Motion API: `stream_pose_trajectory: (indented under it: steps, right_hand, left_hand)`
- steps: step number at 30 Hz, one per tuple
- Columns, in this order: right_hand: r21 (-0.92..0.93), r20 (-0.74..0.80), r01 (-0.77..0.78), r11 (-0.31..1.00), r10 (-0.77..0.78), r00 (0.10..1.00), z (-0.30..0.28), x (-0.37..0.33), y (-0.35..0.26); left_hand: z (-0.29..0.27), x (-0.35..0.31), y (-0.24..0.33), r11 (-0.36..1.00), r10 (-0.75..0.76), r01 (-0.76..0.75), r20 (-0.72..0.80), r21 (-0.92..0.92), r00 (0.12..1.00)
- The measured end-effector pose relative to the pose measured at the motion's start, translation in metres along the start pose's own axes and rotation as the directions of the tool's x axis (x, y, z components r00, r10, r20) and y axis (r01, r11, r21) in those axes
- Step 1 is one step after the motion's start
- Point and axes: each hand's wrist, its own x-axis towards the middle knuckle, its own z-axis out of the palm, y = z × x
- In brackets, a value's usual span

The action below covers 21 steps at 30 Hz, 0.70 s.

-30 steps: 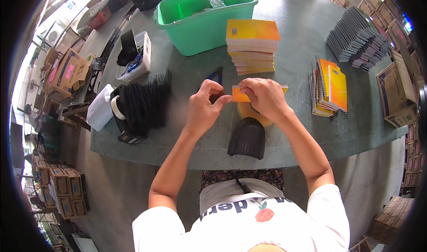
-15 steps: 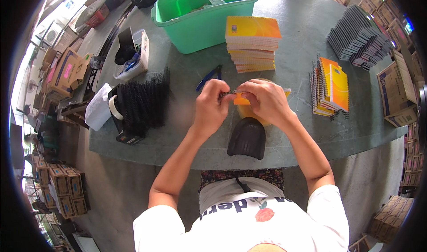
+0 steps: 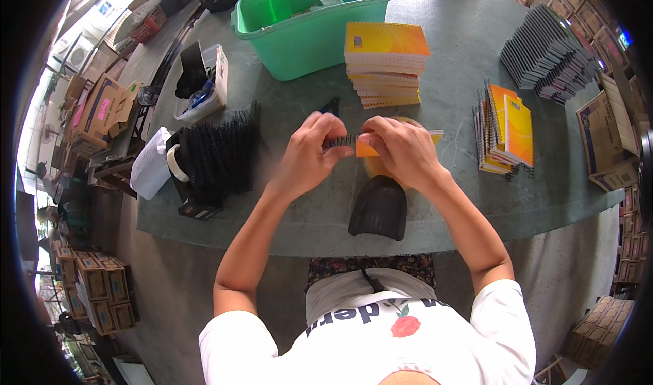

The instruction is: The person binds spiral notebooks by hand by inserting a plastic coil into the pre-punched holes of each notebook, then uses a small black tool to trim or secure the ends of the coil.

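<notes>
My left hand (image 3: pixel 307 155) pinches a black spiral binding coil (image 3: pixel 345 141) between thumb and fingers. The coil's other end meets the edge of a small orange notebook (image 3: pixel 366 149). Closed round that notebook is my right hand (image 3: pixel 407 152), which covers most of it; a pale corner shows past the knuckles. Beneath the right hand is a yellowish rounded thing (image 3: pixel 374 168), partly hidden, with a dark, smooth, domed piece (image 3: pixel 378 209) on its near side. Behind my left hand the dark tip of blue-handled pliers (image 3: pixel 331 105) shows.
A bundle of black coils (image 3: pixel 221 157) lies to the left, near a clear bin of tools (image 3: pixel 216 89). A green tub (image 3: pixel 306 48) and a notebook stack (image 3: pixel 386 65) stand behind. Coiled yellow notebooks (image 3: pixel 510 126), dark notebooks (image 3: pixel 544 48) and a cardboard box (image 3: pixel 605 140) are at right.
My left hand has moved a little to the left, away from the right hand, and more of the coil shows between them. It now covers most of the pliers.
</notes>
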Motion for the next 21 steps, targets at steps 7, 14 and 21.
stream_pose_trajectory:
  steps: [7, 14, 21]
  right_hand:
    - [0.172, 0.034, -0.035, 0.984, 0.030, 0.999, -0.006, 0.001, 0.002]
    - [0.067, -0.115, -0.154, 0.986, 0.161, 0.980, -0.022, -0.011, 0.002]
    - [0.483, -0.046, -0.293, 0.825, 0.359, 0.932, -0.028, -0.037, 0.031]
  left_hand:
    - [0.007, 0.004, 0.007, 0.901, 0.334, -0.272, -0.139, 0.339, 0.932]
    - [0.078, -0.067, 0.020, 0.999, 0.035, -0.035, -0.023, -0.010, 0.999]
    - [0.036, -0.034, 0.019, 0.835, 0.398, -0.335, -0.058, 0.436, 0.916]
